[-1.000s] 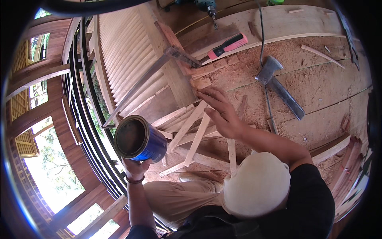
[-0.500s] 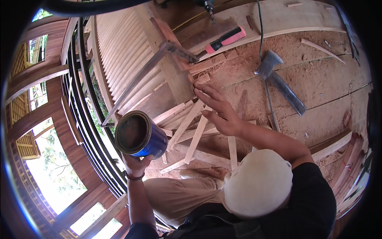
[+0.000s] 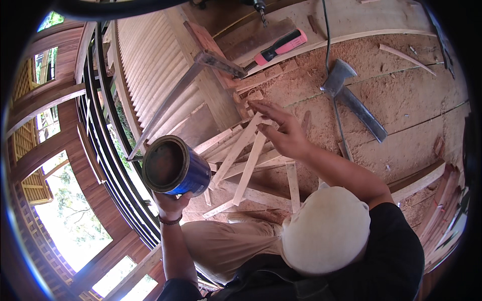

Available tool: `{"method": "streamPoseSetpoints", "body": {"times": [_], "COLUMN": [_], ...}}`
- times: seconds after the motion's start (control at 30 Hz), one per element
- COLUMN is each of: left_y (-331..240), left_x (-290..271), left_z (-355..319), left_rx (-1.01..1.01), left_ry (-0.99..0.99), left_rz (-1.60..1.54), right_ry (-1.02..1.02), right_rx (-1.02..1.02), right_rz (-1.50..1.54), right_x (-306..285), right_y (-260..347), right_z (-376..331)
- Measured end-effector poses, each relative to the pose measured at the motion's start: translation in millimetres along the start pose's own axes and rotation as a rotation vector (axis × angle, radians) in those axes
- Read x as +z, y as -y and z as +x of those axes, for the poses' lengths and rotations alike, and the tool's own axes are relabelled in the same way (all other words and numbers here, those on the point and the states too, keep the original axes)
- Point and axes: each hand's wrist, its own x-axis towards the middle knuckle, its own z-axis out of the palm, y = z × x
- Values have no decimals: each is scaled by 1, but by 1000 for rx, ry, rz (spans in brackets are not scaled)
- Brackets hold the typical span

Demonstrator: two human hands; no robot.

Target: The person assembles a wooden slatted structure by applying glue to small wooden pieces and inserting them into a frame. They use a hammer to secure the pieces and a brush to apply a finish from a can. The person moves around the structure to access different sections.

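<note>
My left hand (image 3: 171,204) grips a blue metal can (image 3: 197,173) from below, with its round, dark, rimmed end tilted up. My right hand (image 3: 281,129) hangs over the upper ends of thin wooden strips (image 3: 249,168); its fingers are stretched out and the thumb is apart. Nothing shows between them, and I cannot tell if the fingertips touch the wood. The strips lie crossed over one another between my hands. Beyond the right hand, a pink-and-black-handled tool (image 3: 281,46) rests near a wooden frame with a ribbed panel (image 3: 155,65).
An axe-like metal tool (image 3: 354,103) lies on sawdust-covered boards (image 3: 401,118) at the right, with a dark cable (image 3: 327,40) beside it. A drill bit (image 3: 262,16) shows at the top. A metal bar (image 3: 168,100) leans across the panel. Dark railings (image 3: 108,135) run along the left.
My right hand has shifted slightly right and down, its fingers still stretched out. The blue can has moved a little left and up in my left hand.
</note>
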Motion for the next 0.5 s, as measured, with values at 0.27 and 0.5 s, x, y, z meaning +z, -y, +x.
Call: {"method": "streamPoseSetpoints", "body": {"times": [0.27, 0.5], "left_y": [-5, -12], "left_x": [0, 12], "left_z": [9, 16], "left_rx": [-18, 15], "left_ry": [137, 125], "left_rz": [115, 112], "right_ry": [134, 247], "right_rx": [-64, -135], "right_rz": [-90, -284], "right_x": [4, -9], "right_y": [10, 18], "right_z": [29, 1]}}
